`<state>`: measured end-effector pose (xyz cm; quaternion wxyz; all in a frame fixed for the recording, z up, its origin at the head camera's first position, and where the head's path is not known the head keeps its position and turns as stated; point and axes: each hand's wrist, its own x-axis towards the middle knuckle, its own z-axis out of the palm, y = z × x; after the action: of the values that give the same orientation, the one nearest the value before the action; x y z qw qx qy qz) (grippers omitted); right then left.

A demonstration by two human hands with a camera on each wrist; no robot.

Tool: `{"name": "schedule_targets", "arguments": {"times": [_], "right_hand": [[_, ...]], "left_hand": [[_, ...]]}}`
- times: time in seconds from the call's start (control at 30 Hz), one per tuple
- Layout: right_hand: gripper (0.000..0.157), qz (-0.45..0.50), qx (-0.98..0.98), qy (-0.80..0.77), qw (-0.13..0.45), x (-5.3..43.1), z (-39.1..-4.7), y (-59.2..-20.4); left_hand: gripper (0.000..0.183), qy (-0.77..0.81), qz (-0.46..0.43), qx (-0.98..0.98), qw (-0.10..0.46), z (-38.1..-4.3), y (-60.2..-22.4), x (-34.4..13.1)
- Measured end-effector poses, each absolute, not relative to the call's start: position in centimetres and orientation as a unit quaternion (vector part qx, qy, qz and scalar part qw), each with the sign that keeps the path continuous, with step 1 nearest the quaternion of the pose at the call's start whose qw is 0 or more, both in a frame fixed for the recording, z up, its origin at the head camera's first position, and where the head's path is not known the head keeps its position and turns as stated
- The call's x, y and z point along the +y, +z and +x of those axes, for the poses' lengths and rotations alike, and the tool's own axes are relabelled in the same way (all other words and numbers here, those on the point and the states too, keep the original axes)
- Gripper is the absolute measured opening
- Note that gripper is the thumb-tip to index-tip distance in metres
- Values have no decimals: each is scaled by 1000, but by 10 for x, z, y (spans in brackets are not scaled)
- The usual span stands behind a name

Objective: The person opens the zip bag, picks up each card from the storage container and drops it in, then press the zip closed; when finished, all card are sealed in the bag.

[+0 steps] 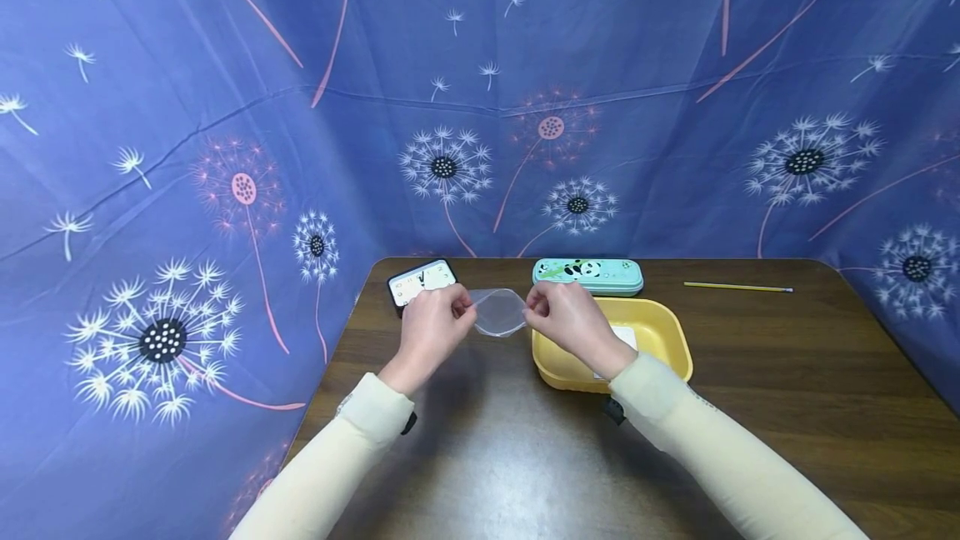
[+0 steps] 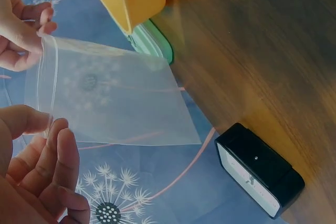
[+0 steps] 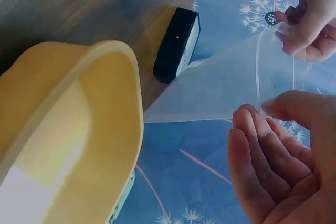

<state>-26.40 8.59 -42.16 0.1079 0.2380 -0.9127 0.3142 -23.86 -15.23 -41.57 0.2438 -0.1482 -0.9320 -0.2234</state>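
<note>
Between both hands hangs a clear zip-lock bag (image 1: 498, 312), its mouth spread apart in the head view. My left hand (image 1: 435, 319) pinches one end of the bag's zip edge between thumb and forefinger. At the other end, my right hand (image 1: 572, 317) pinches the same edge. The left wrist view shows the see-through bag (image 2: 115, 93) with nothing visible inside. In the right wrist view the bag (image 3: 215, 85) stretches away from the right hand (image 3: 278, 156). The right forearm passes over a yellow basin (image 1: 671, 340).
Inside the basin lies a white flat item (image 1: 624, 337), partly hidden by the arm. A black-framed clock (image 1: 422, 280) stands behind the left hand. A mint panda pencil case (image 1: 588, 275) lies behind the basin, and a yellow pencil (image 1: 738, 287) at the back right.
</note>
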Motion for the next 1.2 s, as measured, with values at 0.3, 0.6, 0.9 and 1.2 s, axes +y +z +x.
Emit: {"name": "schedule_targets", "arguments": {"times": [0.3,0.6,0.9,1.2], "right_hand": [[11,222,-914,325,94,91,-262,-424],[12,210,-919,320,89,98,-261,-431],[11,207,-921,317,94,101,-259,-430],[12,211,-920,322,76,97,-256,-430]], "left_hand": [[8,-275,-156,-926,208,-237,-416,-141],[14,-322,-183,-919,139,-234,-421,-140],[17,-321,-220,-909,151,-235,-424,-141],[11,-326,-200,-906,181,-234,-423,-139]]}}
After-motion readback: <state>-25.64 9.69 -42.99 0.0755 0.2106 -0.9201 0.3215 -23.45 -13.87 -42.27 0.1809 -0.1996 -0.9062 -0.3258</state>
